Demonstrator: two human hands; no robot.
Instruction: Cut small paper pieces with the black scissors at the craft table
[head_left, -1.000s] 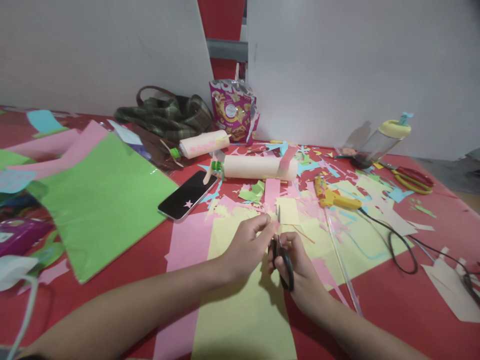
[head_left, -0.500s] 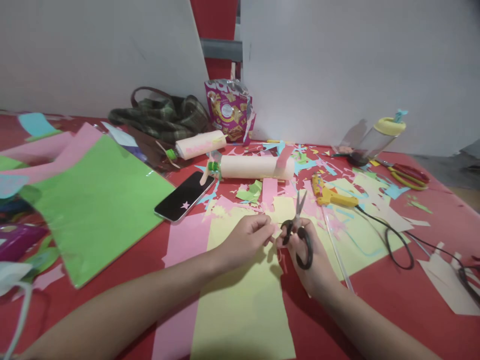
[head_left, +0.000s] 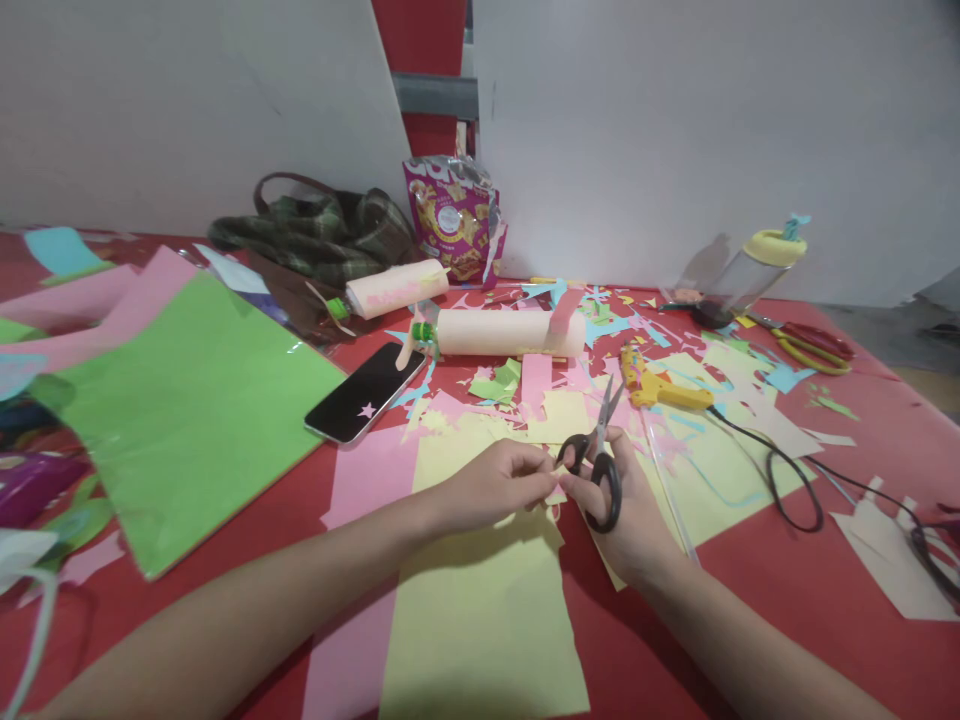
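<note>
1. The left hand (head_left: 506, 487) is pinched narrow on a small pink scrap (head_left: 556, 493), above the yellow sheet (head_left: 480, 620) on the bench (head_left: 787, 590).
2. The right hand (head_left: 630, 510) holds the scissors (head_left: 603, 424) by their black handles, blades slightly parted and pointing up and away.
3. A second ago the blades stood right beside the left fingertips; now they have swung clear, and the right fingertips have come in to meet the scrap (whether they grip it too, I cannot tell).
4. So cutting looks paused, I judge, with both hands' fingertips handling the scrap instead.
5. The tube (head_left: 495, 332), phone (head_left: 365, 394) and glue gun (head_left: 667, 393) lie beyond the hands, untouched.
</note>
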